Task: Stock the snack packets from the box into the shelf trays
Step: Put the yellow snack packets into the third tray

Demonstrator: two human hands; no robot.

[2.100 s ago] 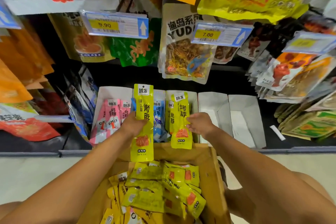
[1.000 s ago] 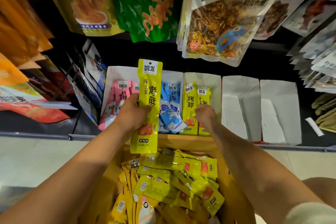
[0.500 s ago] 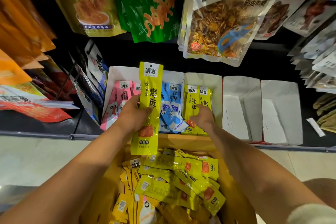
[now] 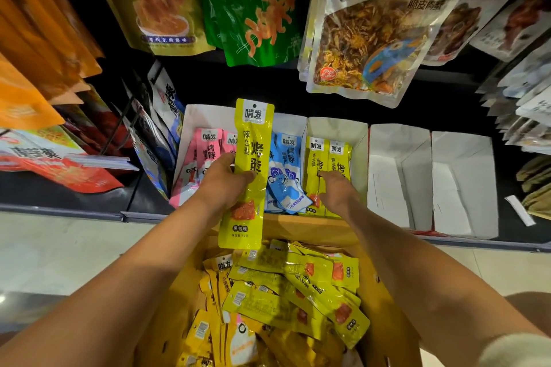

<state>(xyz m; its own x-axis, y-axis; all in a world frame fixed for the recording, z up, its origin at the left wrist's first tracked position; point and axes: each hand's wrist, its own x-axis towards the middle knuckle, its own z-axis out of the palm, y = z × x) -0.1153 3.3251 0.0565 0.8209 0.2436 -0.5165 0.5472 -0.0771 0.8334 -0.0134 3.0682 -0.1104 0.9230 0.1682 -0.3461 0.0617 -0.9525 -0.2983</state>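
The left hand (image 4: 222,185) grips a long yellow snack packet (image 4: 253,158) at its middle. Its fingers (image 4: 226,162) curl round the left edge, with the thumb across the front. The packet stands upright, its top edge well above the fingers and its bottom edge hanging below them, over the far rim of the cardboard box (image 4: 384,307).

The right hand (image 4: 338,192) reaches into a white shelf tray (image 4: 337,128) just to the right of the held packet. Its fingers (image 4: 323,176) are stretched forward and close together, with the tips resting on the two yellow packets (image 4: 337,158) that stand side by side in that tray.

Between the two hands, blue packets (image 4: 286,188) lean in their own tray. Pink packets (image 4: 208,152) stand just beyond the left fingers. Two more white trays (image 4: 399,158) sit to the right of the right fingers.

Below both wrists, the box holds a loose heap of yellow packets (image 4: 292,292) lying at all angles. Well above the fingers hang larger pouches, among them a green pouch (image 4: 259,9) and a clear-fronted pouch marked YUDAO (image 4: 372,39).
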